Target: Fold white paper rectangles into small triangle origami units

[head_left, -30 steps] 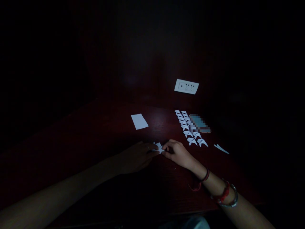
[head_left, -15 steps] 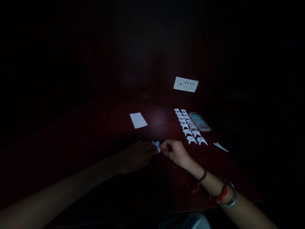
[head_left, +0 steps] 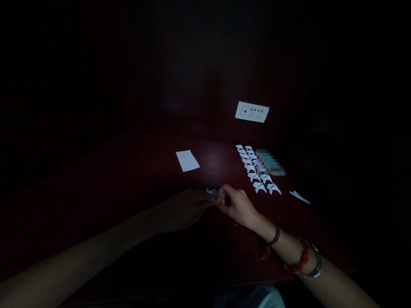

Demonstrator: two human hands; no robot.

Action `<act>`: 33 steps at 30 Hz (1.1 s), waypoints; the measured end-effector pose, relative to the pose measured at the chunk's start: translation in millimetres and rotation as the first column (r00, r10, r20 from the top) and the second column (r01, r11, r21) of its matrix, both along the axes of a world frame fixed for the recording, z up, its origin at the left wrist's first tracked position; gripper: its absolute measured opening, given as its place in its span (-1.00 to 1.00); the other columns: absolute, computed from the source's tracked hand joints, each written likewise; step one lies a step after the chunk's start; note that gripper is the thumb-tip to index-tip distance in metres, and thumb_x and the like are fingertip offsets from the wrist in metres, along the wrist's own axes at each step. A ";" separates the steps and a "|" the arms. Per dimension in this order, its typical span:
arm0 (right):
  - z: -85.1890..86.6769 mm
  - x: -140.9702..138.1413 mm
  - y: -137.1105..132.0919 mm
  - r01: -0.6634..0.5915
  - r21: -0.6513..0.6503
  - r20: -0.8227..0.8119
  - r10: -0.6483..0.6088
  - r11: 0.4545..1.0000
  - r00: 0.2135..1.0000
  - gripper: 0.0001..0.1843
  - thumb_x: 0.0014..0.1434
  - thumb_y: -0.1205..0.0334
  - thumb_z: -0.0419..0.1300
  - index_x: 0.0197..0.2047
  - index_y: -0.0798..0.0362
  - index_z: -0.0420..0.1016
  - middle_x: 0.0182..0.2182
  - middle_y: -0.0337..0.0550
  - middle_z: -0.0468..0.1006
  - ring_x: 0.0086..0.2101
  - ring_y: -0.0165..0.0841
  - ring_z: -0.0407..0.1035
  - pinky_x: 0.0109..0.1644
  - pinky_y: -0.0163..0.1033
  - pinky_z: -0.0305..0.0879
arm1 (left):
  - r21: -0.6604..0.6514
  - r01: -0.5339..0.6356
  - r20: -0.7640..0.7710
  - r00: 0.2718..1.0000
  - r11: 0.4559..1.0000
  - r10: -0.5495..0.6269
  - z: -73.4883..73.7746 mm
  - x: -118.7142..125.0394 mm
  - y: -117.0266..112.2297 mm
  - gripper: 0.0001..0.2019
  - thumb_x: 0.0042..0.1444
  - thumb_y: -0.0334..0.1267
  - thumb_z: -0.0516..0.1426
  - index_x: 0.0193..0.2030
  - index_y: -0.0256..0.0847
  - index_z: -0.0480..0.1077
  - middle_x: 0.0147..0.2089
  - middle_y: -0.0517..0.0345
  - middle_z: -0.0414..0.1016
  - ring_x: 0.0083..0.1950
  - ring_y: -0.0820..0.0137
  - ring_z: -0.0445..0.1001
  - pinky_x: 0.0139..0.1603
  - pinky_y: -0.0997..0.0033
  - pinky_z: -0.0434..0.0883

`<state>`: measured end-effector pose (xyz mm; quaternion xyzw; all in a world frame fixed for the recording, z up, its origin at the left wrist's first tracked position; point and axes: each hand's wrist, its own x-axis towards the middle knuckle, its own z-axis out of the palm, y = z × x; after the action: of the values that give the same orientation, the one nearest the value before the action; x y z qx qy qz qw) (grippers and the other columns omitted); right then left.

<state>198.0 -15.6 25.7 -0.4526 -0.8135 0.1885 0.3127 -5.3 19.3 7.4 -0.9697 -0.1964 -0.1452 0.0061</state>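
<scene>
The scene is very dark. My left hand and my right hand meet over a dark red wooden table, fingers pinched together on a small folded piece of white paper. Only a corner of that paper shows between the fingertips. My right wrist wears red thread bands and a metal bangle.
Two rows of several small folded white paper pieces lie to the right, beside a blurred bluish flat object. A flat white paper sheet lies further back. A white paper scrap lies at right. A white wall socket is behind the table.
The folded paper between my fingers shows less than before; my fingertips have closed more tightly over it. Both hands stay in nearly the same place.
</scene>
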 end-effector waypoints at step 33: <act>16.2 11.5 -13.9 -0.209 0.197 0.600 0.051 0.958 0.799 -0.79 0.10 0.33 -0.01 -0.35 0.07 0.45 -0.43 -0.19 0.42 -0.41 -0.43 0.30 -0.20 -0.29 0.15 | -0.082 -0.014 -0.005 1.000 0.997 0.014 15.6 -4.5 -9.0 -0.56 0.03 -0.48 -0.07 0.10 -0.19 0.10 0.09 0.04 0.24 0.03 0.28 0.27 -0.03 0.23 0.20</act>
<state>209.6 -29.5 42.0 -0.3875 -0.9167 -0.0453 0.0868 -9.8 10.4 23.0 -0.9681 -0.2089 -0.1349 -0.0321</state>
